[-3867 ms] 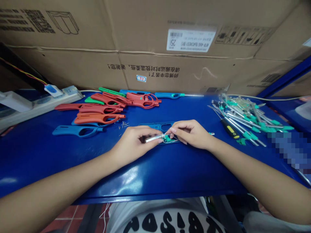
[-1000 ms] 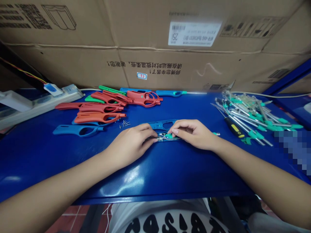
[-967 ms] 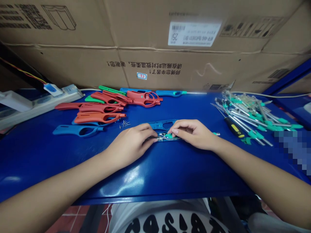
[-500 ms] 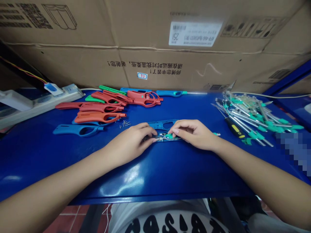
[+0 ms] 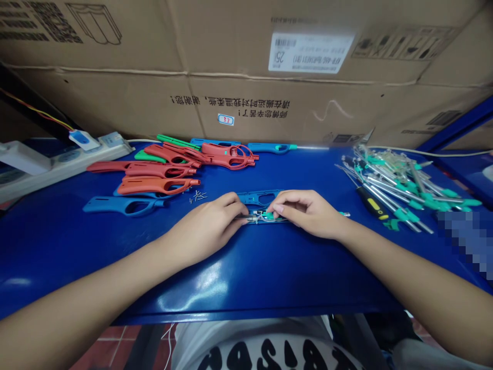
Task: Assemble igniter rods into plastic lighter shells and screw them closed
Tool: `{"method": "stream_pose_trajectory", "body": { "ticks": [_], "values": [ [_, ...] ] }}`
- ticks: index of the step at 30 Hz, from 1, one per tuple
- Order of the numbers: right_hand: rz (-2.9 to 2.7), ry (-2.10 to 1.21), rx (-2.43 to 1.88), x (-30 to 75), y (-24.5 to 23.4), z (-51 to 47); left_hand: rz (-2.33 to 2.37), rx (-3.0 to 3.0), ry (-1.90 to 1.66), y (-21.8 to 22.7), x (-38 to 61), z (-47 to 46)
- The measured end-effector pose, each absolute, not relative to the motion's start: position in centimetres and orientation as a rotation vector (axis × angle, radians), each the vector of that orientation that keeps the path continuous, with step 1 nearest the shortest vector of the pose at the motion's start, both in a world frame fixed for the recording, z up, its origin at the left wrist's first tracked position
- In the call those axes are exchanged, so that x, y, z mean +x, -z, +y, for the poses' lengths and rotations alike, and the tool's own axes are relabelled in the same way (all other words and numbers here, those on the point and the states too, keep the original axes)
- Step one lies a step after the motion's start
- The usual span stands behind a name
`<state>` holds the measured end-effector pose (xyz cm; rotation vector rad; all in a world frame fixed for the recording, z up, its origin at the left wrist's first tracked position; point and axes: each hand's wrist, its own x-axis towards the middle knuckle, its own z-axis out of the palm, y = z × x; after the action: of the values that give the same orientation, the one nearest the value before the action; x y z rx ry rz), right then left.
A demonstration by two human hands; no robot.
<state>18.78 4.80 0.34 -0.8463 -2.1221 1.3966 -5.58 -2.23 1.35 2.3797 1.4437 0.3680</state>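
On the blue table (image 5: pixel 250 277) lies a blue plastic lighter shell (image 5: pixel 259 199), open side up, right in front of me. My left hand (image 5: pixel 210 226) has its fingers curled and pressed on a silver metal tube (image 5: pixel 246 219) lying in the shell. My right hand (image 5: pixel 308 211) is closed over the other end, its fingertips on a green plastic piece (image 5: pixel 268 216) with thin wires. The tube's tip (image 5: pixel 344 214) pokes out past my right hand.
Red, blue and green shells (image 5: pixel 162 177) lie at the back left, with small screws (image 5: pixel 198 196) beside them. A heap of metal tubes with green parts (image 5: pixel 404 187) and a yellow-handled screwdriver (image 5: pixel 372 203) sit at the right. A power strip (image 5: pixel 65 159) is far left. Cardboard boxes (image 5: pixel 246 72) stand behind.
The metal tube with its green piece, held slightly above the shell earlier, now lies down in it. Both hands have stayed pressed on it over the last second.
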Motion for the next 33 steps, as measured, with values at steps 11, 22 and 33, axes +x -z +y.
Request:
{"method": "stream_pose_trajectory", "body": {
  "ticks": [11, 22, 33],
  "values": [
    [-2.139, -1.381, -0.840, 18.92, -0.24, 4.86, 1.360, 2.241, -0.595, -1.24, -5.96, -1.45],
    [-2.354, -1.078, -0.657, 18.98, -0.39, 4.26, 1.399, 2.151, -0.574, -1.73, -6.29, -1.36],
    [-2.412, -1.048, -0.660, 19.04, -0.41, 4.62, 1.367, 2.175, -0.573, -1.89, -6.23, -1.38]
  ]
}}
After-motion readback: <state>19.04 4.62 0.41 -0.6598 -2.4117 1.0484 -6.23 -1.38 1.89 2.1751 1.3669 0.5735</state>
